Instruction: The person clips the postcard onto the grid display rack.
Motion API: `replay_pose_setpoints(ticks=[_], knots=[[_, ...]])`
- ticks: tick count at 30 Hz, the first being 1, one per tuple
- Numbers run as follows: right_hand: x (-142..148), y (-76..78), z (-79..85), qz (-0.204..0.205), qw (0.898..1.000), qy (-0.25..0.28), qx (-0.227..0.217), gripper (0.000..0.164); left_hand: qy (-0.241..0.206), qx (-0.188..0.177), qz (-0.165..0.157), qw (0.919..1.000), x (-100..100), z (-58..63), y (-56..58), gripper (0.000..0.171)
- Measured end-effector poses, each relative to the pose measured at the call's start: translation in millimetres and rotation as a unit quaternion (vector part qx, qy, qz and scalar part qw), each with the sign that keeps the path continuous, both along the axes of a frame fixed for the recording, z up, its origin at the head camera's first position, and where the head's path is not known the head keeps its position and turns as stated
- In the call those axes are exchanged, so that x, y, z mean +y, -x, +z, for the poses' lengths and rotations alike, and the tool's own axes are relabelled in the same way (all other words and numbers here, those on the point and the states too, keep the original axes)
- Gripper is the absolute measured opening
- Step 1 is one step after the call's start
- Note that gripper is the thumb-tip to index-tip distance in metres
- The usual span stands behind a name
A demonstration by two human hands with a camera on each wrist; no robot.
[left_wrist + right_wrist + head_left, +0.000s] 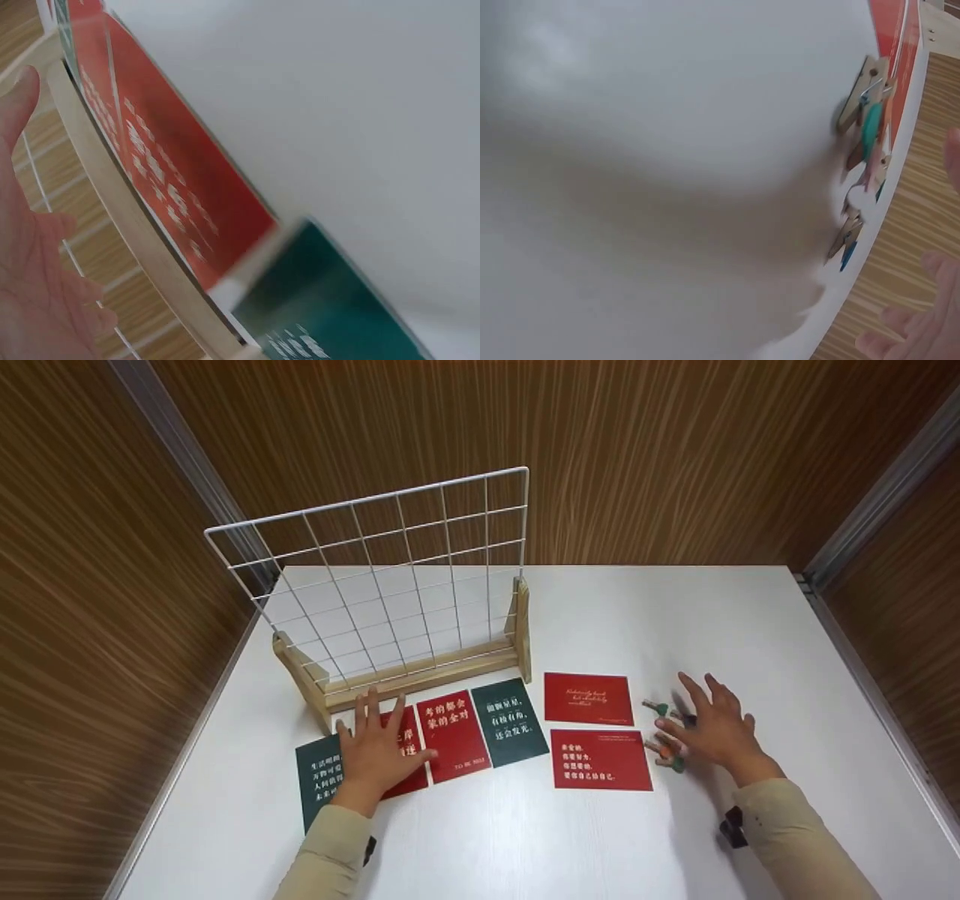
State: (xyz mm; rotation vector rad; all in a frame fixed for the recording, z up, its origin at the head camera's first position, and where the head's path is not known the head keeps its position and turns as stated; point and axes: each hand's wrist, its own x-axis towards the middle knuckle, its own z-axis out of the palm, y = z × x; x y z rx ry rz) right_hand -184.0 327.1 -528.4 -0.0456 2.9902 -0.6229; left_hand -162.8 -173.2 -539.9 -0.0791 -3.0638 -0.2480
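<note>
My left hand (379, 754), fingers spread, hovers over a row of cards in the head view and holds nothing. Partly behind it are a green card (316, 780) and a red card (409, 784). Another red card (454, 742) and a green card (510, 724) lie to its right. My right hand (720, 731) has its fingers spread above several small wooden clothespins (667, 761) with coloured decorations, also seen as clothespins (862, 97) in the right wrist view. Left of them lie two red cards, an upper card (589, 699) and a lower card (600, 772).
A white wire grid (412, 562) stands upright in a wooden base (435, 671) behind the card row. Everything is on a white table (487, 847). Wood-grain panels (637, 457) rise behind and at both sides.
</note>
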Motion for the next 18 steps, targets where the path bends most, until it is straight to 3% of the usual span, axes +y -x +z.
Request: replay_pose_setpoints(ticks=[18], knots=[[20.1, 0.3, -9.1, 0.014, 0.999, 0.041, -0.015, 0.092, -0.023, -0.029, 0.012, 0.9992, -41.5, -3.7, -19.2, 0.103]])
